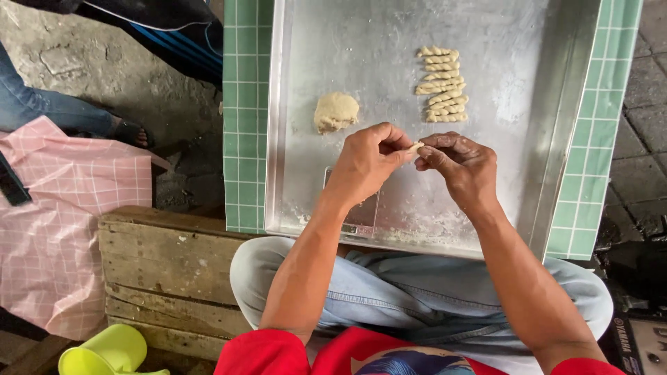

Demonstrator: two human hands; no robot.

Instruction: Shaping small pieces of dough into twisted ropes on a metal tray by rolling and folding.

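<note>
While both hands meet over the middle of the wide, shallow metal baking tray point(556, 139), a small pale strip of dough point(415, 146) is pinched between them. The left hand point(368, 163) closes thumb and fingers on the strip's left end, and the right hand point(462, 167) grips its right end, so the strip's long axis runs left to right, bridging the fingertips. Both hands are equally near it, each clamped on one end, held just above the floured tray floor.

Far and to the left of the hands, nearer the left hand, a rounded beige lump of dough point(336, 112) rests on the tray. Far and slightly right, nearer the right hand, a stacked column of twisted dough sticks point(442, 85) lies with each stick also running left to right. A flat clear scraper point(361, 215) sits partly hidden under the left wrist. The tray rests on a green tiled table point(243, 104); a worn wooden crate point(167, 271) stands near left.
</note>
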